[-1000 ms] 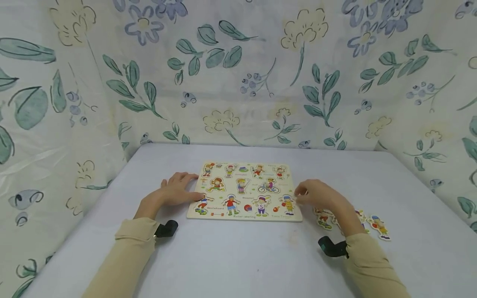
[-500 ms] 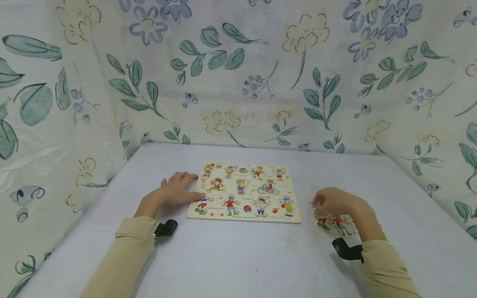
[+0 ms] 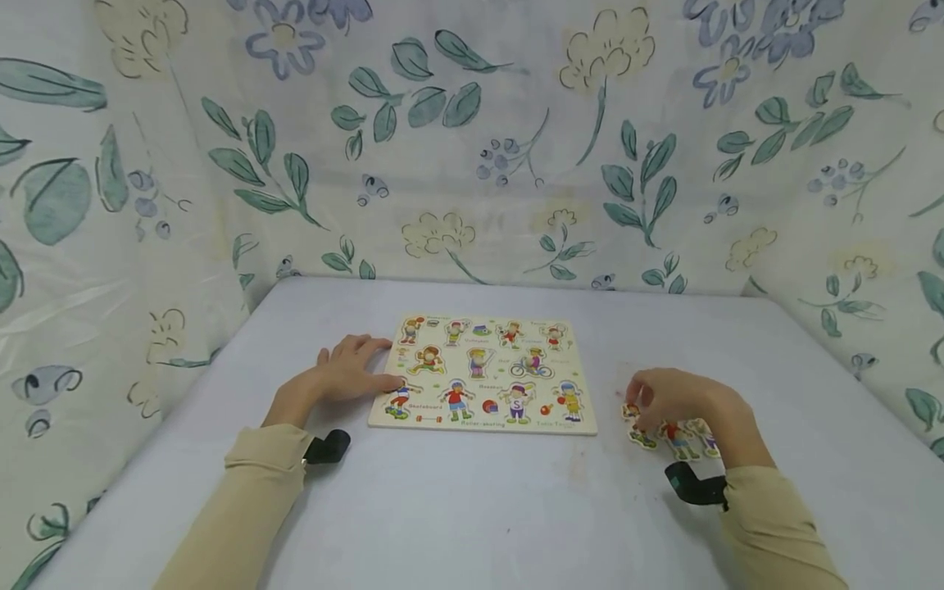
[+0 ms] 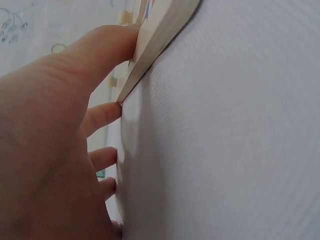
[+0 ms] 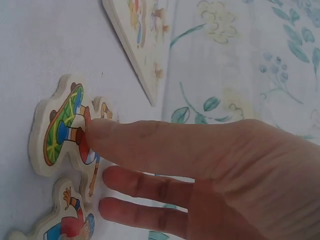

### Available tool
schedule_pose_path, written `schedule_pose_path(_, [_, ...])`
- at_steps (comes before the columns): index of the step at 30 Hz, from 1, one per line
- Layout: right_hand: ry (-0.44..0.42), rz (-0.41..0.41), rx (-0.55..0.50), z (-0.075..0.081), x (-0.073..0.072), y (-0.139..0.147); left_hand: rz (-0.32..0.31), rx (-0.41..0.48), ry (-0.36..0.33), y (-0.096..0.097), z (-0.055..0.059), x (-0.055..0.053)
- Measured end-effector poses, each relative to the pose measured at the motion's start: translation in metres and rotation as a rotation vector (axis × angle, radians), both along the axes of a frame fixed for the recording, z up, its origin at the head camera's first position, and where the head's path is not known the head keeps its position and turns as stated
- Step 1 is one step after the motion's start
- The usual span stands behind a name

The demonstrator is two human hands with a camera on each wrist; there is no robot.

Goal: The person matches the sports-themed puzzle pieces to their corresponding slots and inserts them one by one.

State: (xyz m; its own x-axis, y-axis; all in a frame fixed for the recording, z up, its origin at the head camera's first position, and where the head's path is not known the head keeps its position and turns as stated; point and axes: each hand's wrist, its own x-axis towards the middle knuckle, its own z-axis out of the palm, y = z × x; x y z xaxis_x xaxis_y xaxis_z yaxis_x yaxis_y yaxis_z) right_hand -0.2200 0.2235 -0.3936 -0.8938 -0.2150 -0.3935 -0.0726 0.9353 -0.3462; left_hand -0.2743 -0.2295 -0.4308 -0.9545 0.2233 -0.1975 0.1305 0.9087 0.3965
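A wooden picture puzzle board (image 3: 460, 401) lies flat on the table, printed with children playing sports. At its left edge my left hand (image 3: 352, 377) rests with spread fingers; the thumb (image 4: 117, 42) touches the board's side in the left wrist view. Right of the board, my right hand (image 3: 678, 397) pinches a skateboarder puzzle piece (image 5: 60, 132) between thumb and fingers. The thumb covers the piece's middle, and the index finger is hidden behind it. Just beside it lies a puzzle piece of a child in a red shirt (image 3: 680, 438).
Further loose puzzle pieces (image 3: 710, 437) lie partly hidden under my right wrist. Small knobs (image 5: 160, 12) stick up from the board. A white cloth covers the table (image 3: 472, 508), and a floral curtain (image 3: 516, 221) hangs behind it.
My right hand has moved right, from the board's right edge to the loose pieces, and settled on the skateboarder piece. My left hand has stayed at the board's left edge.
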Motion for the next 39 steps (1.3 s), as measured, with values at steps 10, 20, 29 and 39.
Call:
schedule_pose_path(10, [0.015,0.010,-0.021,-0.0016,-0.0027,0.0007,-0.015,-0.012,-0.003,-0.0001,0.0014,0.0005])
schedule_pose_path(20, [0.012,0.017,-0.033,0.0007,-0.0018,0.0015,-0.045,0.008,-0.005,-0.0011,0.0029,0.0009])
schedule_pose_path(29, [0.063,0.017,-0.049,-0.0012,-0.0063,-0.0013,-0.050,0.016,-0.010,-0.0045,0.0037,0.0015])
schedule_pose_path(39, [0.133,0.025,-0.094,-0.0011,-0.0095,-0.0026,-0.045,0.044,-0.032,-0.0067,0.0047,-0.0005])
